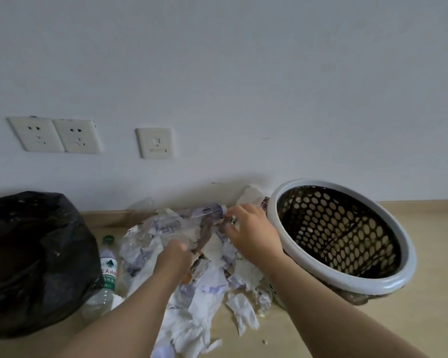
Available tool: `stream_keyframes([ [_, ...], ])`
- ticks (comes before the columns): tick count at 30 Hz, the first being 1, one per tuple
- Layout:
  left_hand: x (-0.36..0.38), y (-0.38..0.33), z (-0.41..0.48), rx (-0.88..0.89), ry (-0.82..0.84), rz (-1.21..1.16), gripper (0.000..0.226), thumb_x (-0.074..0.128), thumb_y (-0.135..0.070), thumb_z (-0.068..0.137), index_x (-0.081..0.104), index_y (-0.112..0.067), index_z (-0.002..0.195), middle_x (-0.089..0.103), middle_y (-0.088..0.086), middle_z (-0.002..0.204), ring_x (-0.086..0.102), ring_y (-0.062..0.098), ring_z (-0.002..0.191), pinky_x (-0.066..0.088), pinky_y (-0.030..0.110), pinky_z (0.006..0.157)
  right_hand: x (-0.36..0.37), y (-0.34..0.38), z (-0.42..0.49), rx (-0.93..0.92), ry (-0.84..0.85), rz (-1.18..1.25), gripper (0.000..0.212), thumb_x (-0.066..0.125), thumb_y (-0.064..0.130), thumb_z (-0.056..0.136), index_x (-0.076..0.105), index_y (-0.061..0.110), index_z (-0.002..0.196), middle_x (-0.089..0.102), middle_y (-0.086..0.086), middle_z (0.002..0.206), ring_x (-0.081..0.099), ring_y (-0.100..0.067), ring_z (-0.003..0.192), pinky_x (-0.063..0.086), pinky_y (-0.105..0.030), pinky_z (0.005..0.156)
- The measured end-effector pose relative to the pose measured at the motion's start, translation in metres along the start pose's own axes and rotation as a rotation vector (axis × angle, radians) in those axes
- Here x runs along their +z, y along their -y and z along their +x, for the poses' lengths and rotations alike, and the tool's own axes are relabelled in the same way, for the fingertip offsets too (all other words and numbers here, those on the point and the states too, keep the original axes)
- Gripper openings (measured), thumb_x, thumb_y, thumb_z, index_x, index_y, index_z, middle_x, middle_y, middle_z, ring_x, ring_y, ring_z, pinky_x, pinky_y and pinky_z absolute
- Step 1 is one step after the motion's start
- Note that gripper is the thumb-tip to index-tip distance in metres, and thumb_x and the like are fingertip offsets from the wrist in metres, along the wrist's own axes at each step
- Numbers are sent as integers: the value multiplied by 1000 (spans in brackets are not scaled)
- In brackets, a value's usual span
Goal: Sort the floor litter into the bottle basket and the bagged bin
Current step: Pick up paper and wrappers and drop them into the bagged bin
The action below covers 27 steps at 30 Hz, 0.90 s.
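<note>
Both hands in the litter pile (pixel 207 285) on the floor (pixel 373 319)
Left hand (pixel 175 257) curls its fingers into the crumpled paper, gripping it; right hand (pixel 254 236) rests bent-fingered on the pile, grasp unclear. Bagged bin (pixel 34 254) sits left of the pile, bottle basket (pixel 409 257) just right.

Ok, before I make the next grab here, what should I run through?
1. Mouth of the basket unblocked, right beside the paper pile: ok.
2. Mouth of the bagged bin open: cannot tell; only bunched black bag shows.
3. Grip of the right hand on the purple-labelled bottle: cannot tell; its fingers sit at the cap end.
4. What the left hand holds: cannot tell; its fingers are buried in the paper pile.
5. Bottles off the floor: not ok; the green-capped bottle lies beside the bagged bin.
</note>
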State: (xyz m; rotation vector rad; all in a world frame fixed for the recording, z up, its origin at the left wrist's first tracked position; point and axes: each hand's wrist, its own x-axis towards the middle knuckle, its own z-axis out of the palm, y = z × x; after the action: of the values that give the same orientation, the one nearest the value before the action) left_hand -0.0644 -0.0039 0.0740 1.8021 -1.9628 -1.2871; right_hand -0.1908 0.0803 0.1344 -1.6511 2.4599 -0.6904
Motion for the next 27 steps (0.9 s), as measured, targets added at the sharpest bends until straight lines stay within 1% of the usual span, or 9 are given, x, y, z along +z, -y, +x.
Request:
stream_keyframes([
  [2, 0, 16, 1, -3, -28, 61, 23, 40, -8, 95, 53, -5, 115, 58, 19, 117, 55, 31, 102, 39, 29, 78, 28, 7, -2, 9, 169, 11, 34, 45, 26, 94, 49, 20, 127, 46, 0, 133, 40, -20, 123, 43, -35, 98],
  [5, -3, 32, 4, 25, -30, 138, 16, 42, -13, 94, 51, -16, 107, 57, 11, 112, 49, 26, 89, 36, 27, 71, 74, -1, -8, 120, 387, 31, 40, 46, 23, 93, 42, 21, 133, 37, -2, 139, 40, -23, 124, 43, -37, 100],
  [8, -1, 46, 11, 54, 46, 268, 30, 45, -15, 92, 48, -16, 122, 50, 7, 124, 48, 23, 93, 37, 27, 71, 112, -19, -21, 292, 493, 38, 48, 47, 18, 90, 36, 24, 137, 29, -3, 145, 39, -25, 126, 41, -36, 101],
  [11, 7, 64, 19, 39, 132, 501, 39, 46, -25, 94, 38, -20, 131, 38, 8, 134, 44, 27, 116, 40, 32, 88, 136, -26, -33, 390, 541, -18, 53, 44, 17, 89, 28, 26, 140, 17, -4, 153, 35, -29, 128, 39, -38, 99],
  [15, 17, 86, 31, 94, 60, 702, 57, 48, -21, 91, 23, -29, 142, 14, 5, 150, 17, 31, 138, 29, 45, 106, 153, -22, -37, 396, 544, -53, 64, 47, 24, 88, 16, 32, 144, 3, 1, 156, 30, -30, 132, 38, -40, 97],
  [18, 22, 97, 35, 81, 82, 694, 75, 53, -21, 87, 7, -37, 145, -16, 0, 156, -13, 34, 144, 14, 59, 112, 162, -20, -35, 415, 500, -9, 73, 53, 37, 87, 10, 36, 145, -1, 2, 156, 21, -31, 137, 36, -45, 102],
  [20, 25, 106, 39, 60, 152, 712, 87, 58, -30, 86, -5, -41, 146, -28, -1, 154, -21, 34, 143, 11, 62, 111, 173, -20, -32, 400, 499, 0, 81, 56, 45, 85, 4, 38, 147, -9, 4, 157, 11, -31, 142, 34, -47, 105],
  [23, 28, 123, 46, 17, 292, 743, 96, 62, -34, 83, -10, -43, 146, -31, -1, 153, -15, 36, 144, 16, 62, 111, 186, -20, -30, 321, 561, -36, 86, 59, 45, 82, 1, 43, 146, -19, 7, 157, -3, -32, 145, 29, -52, 110],
  [27, 31, 150, 53, -10, 385, 860, 103, 65, -35, 81, -17, -47, 143, -23, 2, 156, 14, 38, 142, 23, 55, 111, 201, -25, -39, 243, 696, -80, 87, 65, 39, 81, 5, 48, 144, -23, 8, 156, -7, -33, 145, 27, -51, 112],
])
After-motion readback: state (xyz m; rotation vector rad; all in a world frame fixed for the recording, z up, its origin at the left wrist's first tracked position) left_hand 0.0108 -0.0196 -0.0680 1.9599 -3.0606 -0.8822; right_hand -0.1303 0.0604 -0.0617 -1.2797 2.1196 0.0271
